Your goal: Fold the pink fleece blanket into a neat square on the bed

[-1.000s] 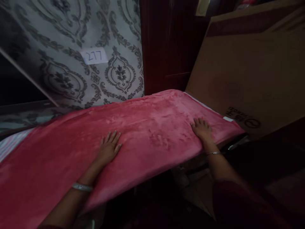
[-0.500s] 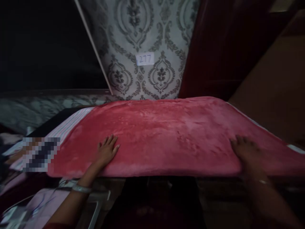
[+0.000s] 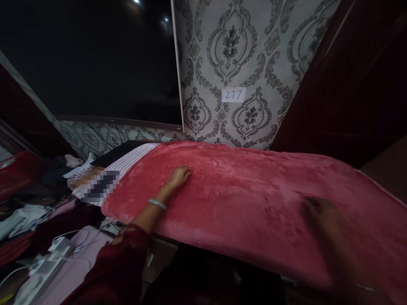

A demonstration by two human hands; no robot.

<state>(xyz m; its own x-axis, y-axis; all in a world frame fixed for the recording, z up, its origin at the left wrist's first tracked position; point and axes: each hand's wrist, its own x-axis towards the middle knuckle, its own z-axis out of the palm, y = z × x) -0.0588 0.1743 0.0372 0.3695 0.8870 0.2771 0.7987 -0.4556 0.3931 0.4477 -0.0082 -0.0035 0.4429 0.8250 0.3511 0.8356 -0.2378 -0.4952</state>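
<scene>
A red plush blanket [image 3: 229,203] lies spread over a flat surface, with small creases in its middle and right part. My left hand [image 3: 180,176] is at the blanket's left half, its fingers curled in and nothing visible in them. Over the right half is my right hand [image 3: 322,214], smeared by motion, with its fingers seeming bent. Whether it touches the cloth I cannot tell. A striped cloth [image 3: 136,156] shows along the blanket's left edge.
A large dark screen [image 3: 117,63] stands at the back left, and a paper marked 277 [image 3: 233,94] is on the patterned wall. Lower left are a white power strip [image 3: 47,262] with cables and piled clothes [image 3: 28,218]. A dark red panel [image 3: 343,93] rises at the back right.
The view has turned to the left. Both hands lay flat with fingers spread on the blanket; now the left has curled and sits farther in, and the right is bent and moving.
</scene>
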